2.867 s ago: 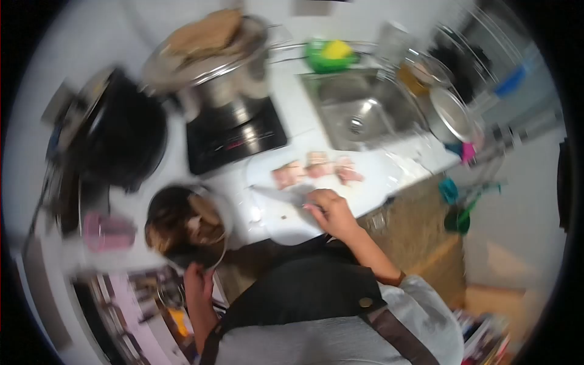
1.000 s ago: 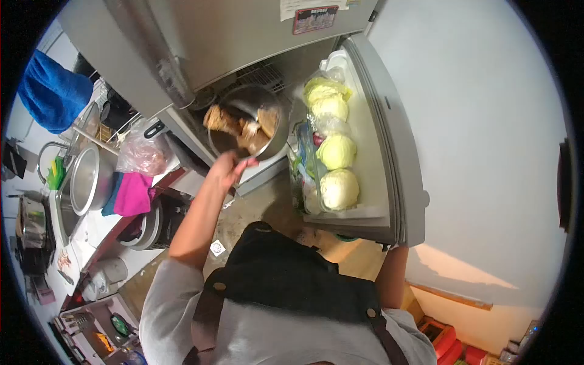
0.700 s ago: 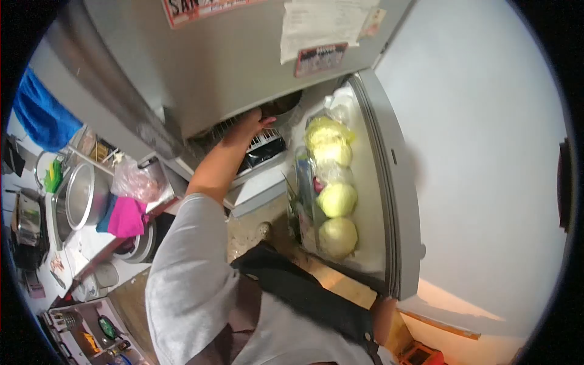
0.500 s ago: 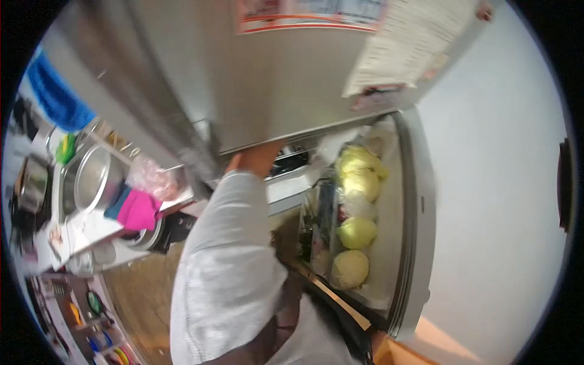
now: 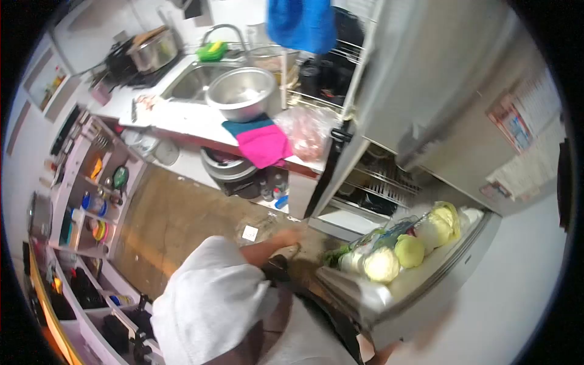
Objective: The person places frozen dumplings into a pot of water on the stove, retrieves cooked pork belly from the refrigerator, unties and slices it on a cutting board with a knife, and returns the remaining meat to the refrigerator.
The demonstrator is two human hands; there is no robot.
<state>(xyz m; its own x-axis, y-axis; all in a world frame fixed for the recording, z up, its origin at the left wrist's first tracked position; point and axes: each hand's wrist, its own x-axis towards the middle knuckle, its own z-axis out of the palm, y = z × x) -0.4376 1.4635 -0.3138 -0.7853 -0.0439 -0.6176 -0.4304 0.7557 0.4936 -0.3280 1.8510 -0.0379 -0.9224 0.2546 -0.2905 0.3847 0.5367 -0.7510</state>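
Note:
My left hand (image 5: 285, 238), at the end of a white sleeve, is over the floor just left of the pulled-out fridge drawer (image 5: 420, 292). Its fingers are blurred, and I cannot make out anything in them. At the bottom edge, only a small part of my right hand (image 5: 383, 354) shows below the drawer's near corner; its fingers are hidden. Inside the drawer lie a pale round vegetable (image 5: 382, 264), a green cabbage (image 5: 409, 250), a leafy yellow-green cabbage (image 5: 444, 222) and bagged greens (image 5: 365, 240).
Left of the fridge, a counter holds a steel bowl (image 5: 241, 91), a pink cloth (image 5: 264, 146) and a plastic bag of pinkish food (image 5: 309, 131). Beneath it sits a dark round appliance (image 5: 231, 173). Shelves (image 5: 91, 201) line the left side. The upper fridge door (image 5: 450, 91) is closed.
My view has swung left, bringing counter and shelves into sight. My left hand has come away from the fridge, near the upper door's lower edge, and is now lower, over the floor.

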